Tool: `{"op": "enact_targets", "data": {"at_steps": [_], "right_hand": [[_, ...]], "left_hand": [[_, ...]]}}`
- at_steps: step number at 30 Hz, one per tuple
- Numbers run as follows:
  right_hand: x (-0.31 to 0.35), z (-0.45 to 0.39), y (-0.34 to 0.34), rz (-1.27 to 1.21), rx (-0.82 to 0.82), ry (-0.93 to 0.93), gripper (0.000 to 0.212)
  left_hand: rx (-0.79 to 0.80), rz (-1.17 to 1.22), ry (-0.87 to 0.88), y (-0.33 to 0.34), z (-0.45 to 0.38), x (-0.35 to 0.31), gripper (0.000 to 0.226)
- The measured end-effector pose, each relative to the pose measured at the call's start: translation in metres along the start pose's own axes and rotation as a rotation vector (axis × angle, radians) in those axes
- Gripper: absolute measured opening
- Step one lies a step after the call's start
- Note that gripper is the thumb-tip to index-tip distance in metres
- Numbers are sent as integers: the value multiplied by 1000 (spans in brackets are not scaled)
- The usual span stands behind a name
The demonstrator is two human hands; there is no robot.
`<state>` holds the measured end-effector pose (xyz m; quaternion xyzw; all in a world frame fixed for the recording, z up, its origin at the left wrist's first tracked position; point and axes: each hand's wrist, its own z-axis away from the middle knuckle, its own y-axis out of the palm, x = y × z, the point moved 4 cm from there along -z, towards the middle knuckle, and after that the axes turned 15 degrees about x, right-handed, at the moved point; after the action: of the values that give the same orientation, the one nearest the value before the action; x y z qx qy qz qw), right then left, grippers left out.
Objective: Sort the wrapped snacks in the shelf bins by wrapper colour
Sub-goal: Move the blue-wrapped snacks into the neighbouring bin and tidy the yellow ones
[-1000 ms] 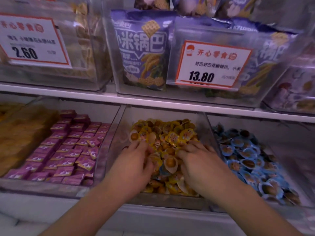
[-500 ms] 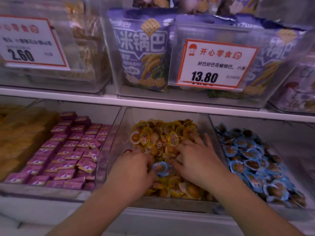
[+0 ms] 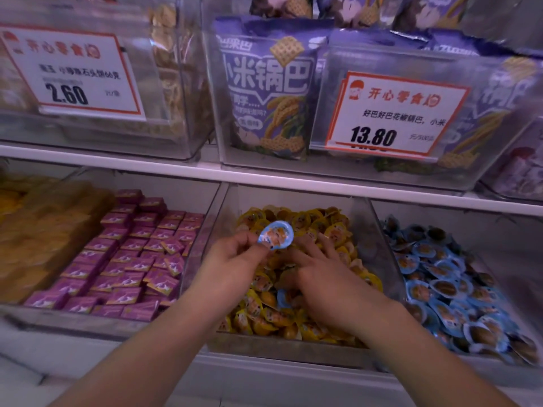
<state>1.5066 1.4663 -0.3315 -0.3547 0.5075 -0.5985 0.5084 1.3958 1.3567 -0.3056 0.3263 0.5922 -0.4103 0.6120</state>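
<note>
Plainly the risk sits in the pinch: the left hand point(image 3: 235, 254), left of centre in the frame, holds a blue-wrapped snack point(image 3: 275, 236) by its lower edge alone, thumb and fingertips closed on the rim, the rest of the packet standing free above the yellow bin point(image 3: 379, 230). So thin a grip on a slick wrapper could, I judge, let it slide and drop back among the yellow-wrapped snacks point(image 3: 317, 221), where it would have to be hunted out again. Going left to right along the lower shelf: a bin of golden packets point(image 3: 35, 230) at the far left, then a bin of purple square packets point(image 3: 132, 259), then the yellow bin at centre, then the blue bin point(image 3: 514, 259) at lower right, where the blue-wrapped snacks point(image 3: 440, 292) lie and where this one seems to belong. The right hand point(image 3: 329, 277) lies between the held snack and that bin, fingers spread and pressed down into the yellow heap, holding nothing that I can see; it and the clear wall between the two bins stand in the path. Another blue wrapper point(image 3: 282, 298) shows in the yellow heap just below the hands. Price cards point(image 3: 390, 113) hang on the upper shelf bins.
</note>
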Motion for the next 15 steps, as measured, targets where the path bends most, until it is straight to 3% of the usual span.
{"op": "enact_targets", "data": {"at_steps": [2,4,7,9,10,12,15], "right_hand": [[-4,7,-9,-126,-69,13,25],[-11,17,-24,-458,-250,96,15],[-19,28,-34,-1481,-530,217,10],[-7,28,-33,-2099,-391,104,9],[1,28,-35,-2272,-276,24,16],[7,32,-38,-2249,-205,-19,19],[-3,40,-42,-1721,-394,181,4]], "left_hand": [[-26,7,19,-1,-1,0,15],[-45,26,43,-2,-3,-2,14],[-36,-41,163,0,-3,-3,15],[-19,-201,281,3,-1,-4,13],[-15,-348,340,4,0,-5,13],[49,-670,466,11,2,-11,13],[200,-750,468,20,0,-11,31]]}}
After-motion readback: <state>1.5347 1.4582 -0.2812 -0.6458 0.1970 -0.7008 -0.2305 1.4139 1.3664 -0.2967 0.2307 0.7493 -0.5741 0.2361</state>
